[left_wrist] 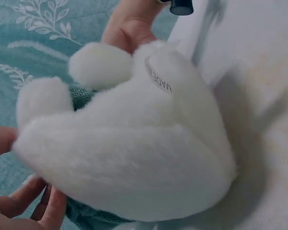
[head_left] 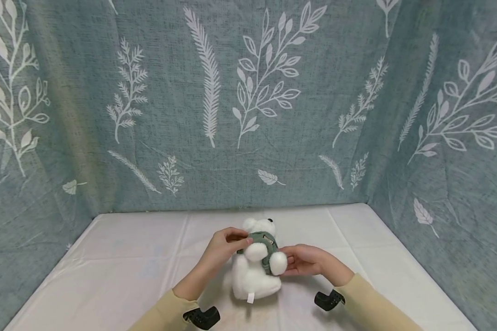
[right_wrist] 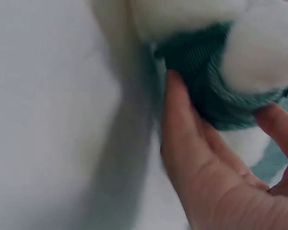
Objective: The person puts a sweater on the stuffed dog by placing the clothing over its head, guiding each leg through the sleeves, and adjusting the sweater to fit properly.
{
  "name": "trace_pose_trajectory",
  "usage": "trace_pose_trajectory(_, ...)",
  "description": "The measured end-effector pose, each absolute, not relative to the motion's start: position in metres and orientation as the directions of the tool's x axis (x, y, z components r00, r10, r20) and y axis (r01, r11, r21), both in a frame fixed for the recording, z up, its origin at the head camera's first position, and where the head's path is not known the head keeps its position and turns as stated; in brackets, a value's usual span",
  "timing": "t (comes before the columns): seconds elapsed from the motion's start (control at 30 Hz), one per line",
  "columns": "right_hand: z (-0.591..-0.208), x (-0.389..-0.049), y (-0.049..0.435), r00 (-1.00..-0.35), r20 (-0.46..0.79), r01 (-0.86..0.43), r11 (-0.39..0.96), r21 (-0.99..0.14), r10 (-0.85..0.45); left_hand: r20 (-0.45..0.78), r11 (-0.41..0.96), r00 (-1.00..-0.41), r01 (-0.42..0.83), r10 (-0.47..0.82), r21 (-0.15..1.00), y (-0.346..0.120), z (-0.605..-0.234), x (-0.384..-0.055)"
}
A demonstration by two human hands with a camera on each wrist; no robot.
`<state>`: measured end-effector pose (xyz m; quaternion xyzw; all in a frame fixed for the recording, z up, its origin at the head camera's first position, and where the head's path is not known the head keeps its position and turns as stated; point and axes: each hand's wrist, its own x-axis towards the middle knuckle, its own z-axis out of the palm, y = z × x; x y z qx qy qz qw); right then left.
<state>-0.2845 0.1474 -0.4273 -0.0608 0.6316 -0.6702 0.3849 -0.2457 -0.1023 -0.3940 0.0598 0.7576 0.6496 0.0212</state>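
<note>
A white plush bear [head_left: 246, 276] in a green knitted sweater [head_left: 258, 236] is held between both hands at the middle of the white surface. It tilts, with its head toward the back and a small tag [head_left: 251, 298] near its bottom. My left hand [head_left: 222, 250] grips the sweater at the bear's upper left, thumb on the front and fingers behind. On the other side my right hand [head_left: 304, 260] holds the sleeve area. In the right wrist view, thumb and fingers lie either side of the knit [right_wrist: 197, 62]. The left wrist view shows the white furry underside [left_wrist: 134, 158] close up.
A white cover [head_left: 120, 266] spreads over the table. Blue-green cloth [head_left: 170, 105] with white leaf prints hangs behind it and along both sides. Black wrist devices sit below the left sleeve [head_left: 161, 315] and the right sleeve [head_left: 372, 303].
</note>
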Motion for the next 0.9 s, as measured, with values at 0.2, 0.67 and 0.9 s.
trace_pose_trajectory(0.2,-0.393,-0.284,0.155,-0.843,-0.337,0.191,0.353,-0.916,-0.419,0.053,0.070,-0.991,0.061,0.120,0.996,-0.108,-0.399,-0.248)
trace_pose_trajectory(0.67,-0.354,-0.268,0.130,-0.892,-0.295,-0.002,0.656,-0.754,-0.341,-0.118,0.115,-0.955,-0.090,0.273,0.989,-0.107,-0.425,-0.262)
trace_pose_trajectory(0.9,-0.369,-0.275,0.133,-0.856,-0.282,-0.043,0.603,-0.796,-0.433,-0.102,0.082,-0.957,-0.083,0.273,0.993,-0.105,-0.424,-0.255)
